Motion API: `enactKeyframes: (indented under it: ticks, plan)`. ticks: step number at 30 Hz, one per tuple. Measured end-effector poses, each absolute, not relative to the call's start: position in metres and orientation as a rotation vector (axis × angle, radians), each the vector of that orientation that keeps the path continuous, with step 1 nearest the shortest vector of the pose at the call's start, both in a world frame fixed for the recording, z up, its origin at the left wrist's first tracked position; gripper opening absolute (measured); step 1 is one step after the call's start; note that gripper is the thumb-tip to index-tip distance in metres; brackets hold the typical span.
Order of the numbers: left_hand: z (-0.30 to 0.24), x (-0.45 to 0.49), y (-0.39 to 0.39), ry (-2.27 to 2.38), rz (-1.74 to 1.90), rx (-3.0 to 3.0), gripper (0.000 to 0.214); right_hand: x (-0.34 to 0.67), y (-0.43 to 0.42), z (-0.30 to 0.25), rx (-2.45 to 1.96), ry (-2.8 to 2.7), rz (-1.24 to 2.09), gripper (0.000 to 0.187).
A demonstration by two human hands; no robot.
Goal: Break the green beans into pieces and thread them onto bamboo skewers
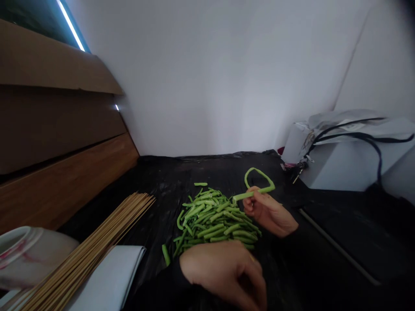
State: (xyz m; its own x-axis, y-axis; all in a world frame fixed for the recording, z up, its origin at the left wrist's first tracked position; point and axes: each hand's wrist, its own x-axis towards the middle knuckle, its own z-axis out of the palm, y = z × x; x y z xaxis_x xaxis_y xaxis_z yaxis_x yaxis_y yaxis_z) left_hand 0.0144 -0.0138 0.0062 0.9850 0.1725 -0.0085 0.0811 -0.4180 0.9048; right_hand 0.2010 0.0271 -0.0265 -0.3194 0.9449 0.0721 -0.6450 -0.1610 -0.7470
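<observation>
A long green bean is pinched between the thumb and fingers of my right hand, to the right of the pile. Its cut-looking end points left, and its thin far part bends back in a loop above the hand. Below the bean lies a heap of short green bean pieces on black plastic sheeting. My left hand is in front of the heap, back up, fingers curled down to the right; what they hold, if anything, is hidden. One loose bean piece lies behind the heap, another at its left.
At left, a bundle of thin wooden sticks rests across a folded white sheet, beside a whitish jar. Cardboard stands behind. At right are a white box with black straps and a dark flat object.
</observation>
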Motion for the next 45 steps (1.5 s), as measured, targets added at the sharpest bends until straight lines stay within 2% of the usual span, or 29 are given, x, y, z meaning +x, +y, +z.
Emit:
enactKeyframes:
  ticks: [4,8,12,14,17,19,24,29,37,45]
  plan:
    - [-0.003,0.02,-0.019,0.104,0.137,1.82,0.006,0.2,0.028,-0.027,-0.523,-0.834,1.738,0.021]
    - [0.023,0.001,-0.006,0.237,0.18,1.687,0.019,0.199,0.028,-0.025,-0.567,-0.85,1.743,0.019]
    - [0.042,-0.034,0.02,0.404,0.131,1.656,0.02,0.198,0.025,-0.02,-0.554,-0.899,1.742,0.017]
    - [0.04,-0.042,0.03,0.558,0.265,1.605,0.028,0.198,0.023,-0.019,-0.54,-0.965,1.754,0.018]
    - [0.03,-0.037,0.037,0.812,0.679,1.509,0.035,0.195,0.018,-0.018,-0.554,-1.148,1.745,0.021]
    - [0.023,-0.027,0.036,0.885,0.698,1.559,0.037,0.192,0.015,-0.019,-0.594,-1.285,1.684,0.022]
    - [0.013,-0.015,0.028,0.818,0.474,1.623,0.031,0.185,0.014,-0.022,-0.706,-1.399,1.617,0.022]
    - [0.011,-0.018,0.026,0.883,0.543,1.641,0.029,0.186,0.019,-0.022,-0.727,-1.04,1.626,0.028]
    - [0.012,-0.013,0.025,0.874,0.552,1.643,0.022,0.184,0.018,-0.02,-0.746,-1.231,1.492,0.026]
    - [0.014,-0.005,0.023,0.983,0.811,1.643,0.021,0.186,0.017,-0.019,-0.636,-0.997,1.577,0.019]
